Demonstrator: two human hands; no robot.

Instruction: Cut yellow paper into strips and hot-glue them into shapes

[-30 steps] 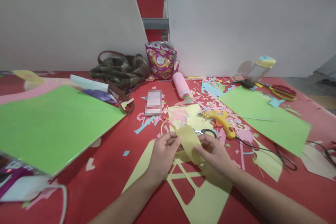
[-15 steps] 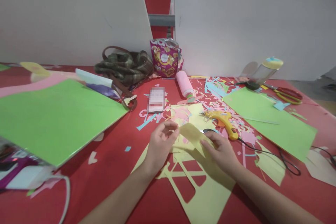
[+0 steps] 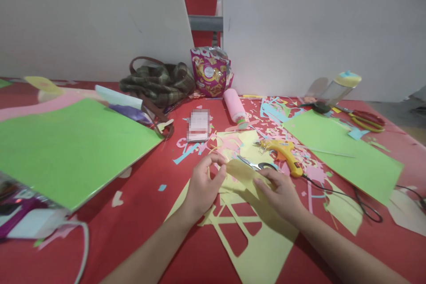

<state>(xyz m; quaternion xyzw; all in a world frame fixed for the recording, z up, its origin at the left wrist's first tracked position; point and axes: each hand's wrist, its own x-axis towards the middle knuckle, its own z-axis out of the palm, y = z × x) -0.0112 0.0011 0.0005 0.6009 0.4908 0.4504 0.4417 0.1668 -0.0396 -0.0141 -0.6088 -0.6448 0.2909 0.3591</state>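
Between my two hands is a small piece of yellow paper [image 3: 241, 171], curved upward in the middle. My left hand [image 3: 207, 184] pinches its left end between thumb and fingers. At the other end, my right hand [image 3: 278, 191] grips the paper the same way. Just behind the paper lie scissors [image 3: 256, 165], their black handles partly hidden by my right fingers. Beneath my hands rests a larger yellow paper sheet [image 3: 269, 248] with rounded openings cut out of it. A yellow glue gun [image 3: 284, 153] lies beyond my right hand.
Paper scraps [image 3: 266, 120] litter the red table [image 3: 133, 239]. Green sheets lie at left [image 3: 80, 142] and right [image 3: 346, 151]. Farther back are a phone [image 3: 199, 125], a pink bottle [image 3: 234, 105], a snack bag [image 3: 210, 72], a plaid bag [image 3: 159, 82], a clear cup [image 3: 339, 88] and red-yellow-handled pliers [image 3: 366, 120].
The curved yellow paper has dipped slightly between my hands, so more of the scissors shows behind it. Both hands keep their hold and have barely moved.
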